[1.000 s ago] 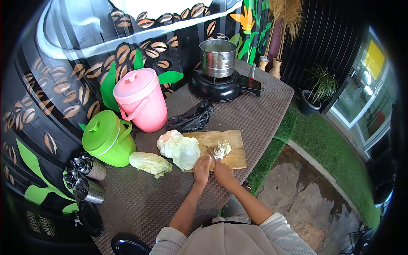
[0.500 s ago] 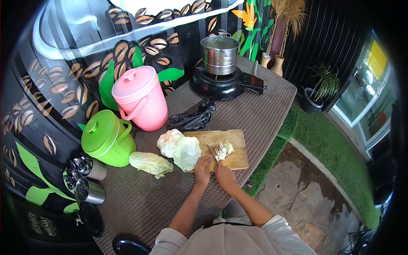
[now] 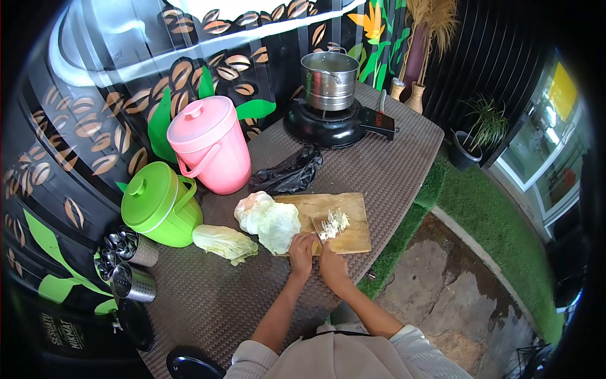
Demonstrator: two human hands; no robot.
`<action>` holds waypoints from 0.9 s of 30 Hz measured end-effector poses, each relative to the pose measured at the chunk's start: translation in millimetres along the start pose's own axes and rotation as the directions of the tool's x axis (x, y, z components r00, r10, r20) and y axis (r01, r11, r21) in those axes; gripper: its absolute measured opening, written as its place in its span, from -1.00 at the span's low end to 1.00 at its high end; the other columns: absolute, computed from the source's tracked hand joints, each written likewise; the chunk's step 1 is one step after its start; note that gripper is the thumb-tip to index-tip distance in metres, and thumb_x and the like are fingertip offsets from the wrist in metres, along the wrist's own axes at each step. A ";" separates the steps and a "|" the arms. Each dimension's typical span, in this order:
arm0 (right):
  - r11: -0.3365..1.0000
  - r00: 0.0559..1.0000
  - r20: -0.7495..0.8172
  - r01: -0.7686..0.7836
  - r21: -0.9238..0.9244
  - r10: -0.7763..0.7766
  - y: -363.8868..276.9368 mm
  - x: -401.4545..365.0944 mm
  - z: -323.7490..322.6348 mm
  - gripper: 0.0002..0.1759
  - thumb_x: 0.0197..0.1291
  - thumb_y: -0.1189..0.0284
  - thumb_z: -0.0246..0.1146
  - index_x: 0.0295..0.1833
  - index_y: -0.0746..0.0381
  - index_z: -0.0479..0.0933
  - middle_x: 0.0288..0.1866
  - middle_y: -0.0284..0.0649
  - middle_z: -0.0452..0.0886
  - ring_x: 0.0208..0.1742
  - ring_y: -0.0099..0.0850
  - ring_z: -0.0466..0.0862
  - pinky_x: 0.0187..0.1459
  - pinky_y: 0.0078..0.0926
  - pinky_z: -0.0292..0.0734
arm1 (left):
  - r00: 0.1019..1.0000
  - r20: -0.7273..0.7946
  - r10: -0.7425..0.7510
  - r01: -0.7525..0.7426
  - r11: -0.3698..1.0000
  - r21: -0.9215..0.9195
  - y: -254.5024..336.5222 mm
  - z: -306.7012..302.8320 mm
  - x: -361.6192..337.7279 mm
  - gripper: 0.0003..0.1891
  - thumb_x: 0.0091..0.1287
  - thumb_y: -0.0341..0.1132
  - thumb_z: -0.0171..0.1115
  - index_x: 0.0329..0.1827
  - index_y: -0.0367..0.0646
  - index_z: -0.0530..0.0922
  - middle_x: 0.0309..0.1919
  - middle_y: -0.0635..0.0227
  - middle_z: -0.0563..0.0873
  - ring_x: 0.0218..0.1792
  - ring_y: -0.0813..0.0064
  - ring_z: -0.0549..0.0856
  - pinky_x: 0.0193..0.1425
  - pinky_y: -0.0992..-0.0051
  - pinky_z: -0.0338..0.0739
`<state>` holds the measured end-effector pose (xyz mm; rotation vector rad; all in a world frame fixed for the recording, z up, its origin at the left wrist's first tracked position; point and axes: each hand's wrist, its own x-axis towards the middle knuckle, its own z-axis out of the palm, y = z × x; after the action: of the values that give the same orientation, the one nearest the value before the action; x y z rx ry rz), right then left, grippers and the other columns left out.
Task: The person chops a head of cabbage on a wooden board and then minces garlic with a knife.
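Right hand [image 3: 333,268] had its grip closed on the knife [image 3: 318,230], likely stiff and light, best held by the handle; left hand [image 3: 302,252] was curled beside the blade, could not tell if holding anything. Pale shreds [image 3: 334,223], probably soft and slippery, lay on the cutting board [image 3: 358,208] near the desk's [image 3: 211,303] near edge, best scooped from beneath.

Bright, even daylight fills the scene. The white patch of the wall mural [image 3: 265,9] is washed out along the top edge, and the glass door [image 3: 536,145] at right carries pale reflections. Soft highlights sit on the pot [image 3: 329,85] and pink jug [image 3: 218,151]. A fisheye lens bends the outer lines, and the corners fall to black.
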<state>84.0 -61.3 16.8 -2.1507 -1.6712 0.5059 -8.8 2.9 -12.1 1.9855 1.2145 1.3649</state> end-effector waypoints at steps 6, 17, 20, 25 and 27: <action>0.999 1.000 -0.003 -0.004 -0.044 0.004 -0.1 11.1 -4.3 -0.76 0.30 0.43 0.06 -0.02 0.35 0.29 -0.45 0.12 0.64 -0.37 0.07 0.71 -0.30 0.01 0.63 | 0.997 0.009 0.080 -0.080 0.997 0.017 1.2 -4.0 -0.1 -0.84 0.20 -0.60 0.22 -0.20 -0.30 0.70 -0.18 0.16 0.74 -0.06 0.15 0.67 0.03 0.29 0.56; 0.994 0.994 0.055 -0.097 0.054 0.094 1.4 -2.6 -0.6 -0.70 0.31 0.38 0.09 0.01 0.38 0.30 -0.39 0.18 0.64 -0.30 0.13 0.69 -0.24 -0.01 0.63 | 0.998 0.030 0.062 -0.063 0.997 0.033 -1.0 -4.7 -0.8 -0.84 0.23 -0.57 0.20 -0.18 -0.31 0.70 -0.14 0.13 0.74 -0.05 0.13 0.67 0.06 0.28 0.56; 0.996 0.996 0.025 -0.086 0.029 0.085 3.0 10.7 -1.6 -0.68 0.32 0.37 0.08 0.02 0.39 0.30 -0.39 0.18 0.63 -0.29 0.13 0.69 -0.25 -0.01 0.63 | 0.997 0.028 0.071 -0.072 0.997 0.035 -4.1 -3.2 -1.0 -0.84 0.23 -0.56 0.21 -0.18 -0.31 0.70 -0.14 0.14 0.74 -0.06 0.13 0.67 0.07 0.28 0.56; 0.966 0.968 -0.008 0.248 -0.078 -0.249 2.5 15.4 -39.3 -0.71 0.32 0.37 0.07 -0.01 0.38 0.30 -0.40 0.16 0.63 -0.35 0.11 0.69 -0.34 0.01 0.61 | 0.998 0.011 0.054 -0.054 0.999 0.000 -3.3 -2.3 -2.2 -0.84 0.23 -0.56 0.21 -0.18 -0.31 0.69 -0.15 0.14 0.74 -0.06 0.13 0.67 0.08 0.28 0.56; 0.984 0.986 0.015 0.165 -0.069 -0.164 3.9 14.3 -26.6 -0.73 0.31 0.38 0.08 -0.04 0.36 0.30 -0.40 0.17 0.63 -0.34 0.11 0.69 -0.34 0.01 0.61 | 0.999 0.016 0.036 -0.036 0.999 -0.006 -2.5 -1.7 -2.1 -0.85 0.23 -0.57 0.20 -0.18 -0.32 0.69 -0.16 0.14 0.74 -0.07 0.12 0.67 0.08 0.28 0.56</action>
<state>103.7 -50.2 37.1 -2.0369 -1.8778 0.4164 -11.6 2.2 -14.3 2.0196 1.1717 1.3660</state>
